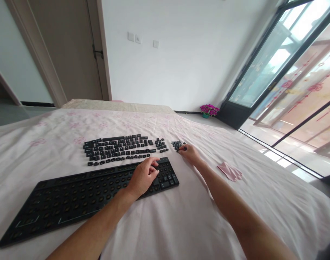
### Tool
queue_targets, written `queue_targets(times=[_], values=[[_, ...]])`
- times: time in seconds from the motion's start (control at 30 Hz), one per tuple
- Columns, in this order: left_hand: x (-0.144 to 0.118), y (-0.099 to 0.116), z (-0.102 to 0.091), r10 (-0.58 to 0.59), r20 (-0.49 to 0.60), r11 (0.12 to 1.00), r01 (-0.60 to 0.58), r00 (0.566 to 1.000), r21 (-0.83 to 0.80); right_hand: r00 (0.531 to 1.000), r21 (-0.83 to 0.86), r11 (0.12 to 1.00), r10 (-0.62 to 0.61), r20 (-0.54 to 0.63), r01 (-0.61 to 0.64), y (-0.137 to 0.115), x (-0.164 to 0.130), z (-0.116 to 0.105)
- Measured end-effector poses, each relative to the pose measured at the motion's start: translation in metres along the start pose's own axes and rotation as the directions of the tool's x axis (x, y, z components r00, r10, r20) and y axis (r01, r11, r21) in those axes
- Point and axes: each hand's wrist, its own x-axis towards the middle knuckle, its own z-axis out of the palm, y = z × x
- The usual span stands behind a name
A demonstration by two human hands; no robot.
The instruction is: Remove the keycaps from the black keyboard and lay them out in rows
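Black keycaps (177,144) lie centre-right, touched by the right hand (190,153), whose fingertips pinch 1. Left hand (143,176), fingers curled, rests on the keyboard (72,195) end, lower left of them.

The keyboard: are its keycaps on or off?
Mostly off. The keyboard shows bare round sockets; loose keycaps lie in rows behind it. A few caps remain at its right end.

- one head-worn view, looking forward and down across a bed (181,224) — near edge close, far wall distant
- faces the far wall, window at right
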Motion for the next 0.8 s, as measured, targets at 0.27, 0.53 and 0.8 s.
queue_targets(times=[0.27,0.53,0.8], values=[[0.001,0.0,0.0,0.013,0.006,1.0,-0.013,1.0,0.012,1.0,-0.01,1.0,0.008,-0.022,-0.008,-0.007,-0.003,0.0],[0.0,0.001,-0.001,0.002,0.005,1.0,-0.002,1.0,0.01,0.997,0.086,0.995,-0.037,-0.068,0.043,-0.029,-0.02,-0.019],[-0.002,0.004,-0.004,0.031,0.081,0.997,-0.037,0.996,0.07,0.915,0.315,0.881,-0.395,0.081,0.352,-0.094,-0.09,-0.043]])
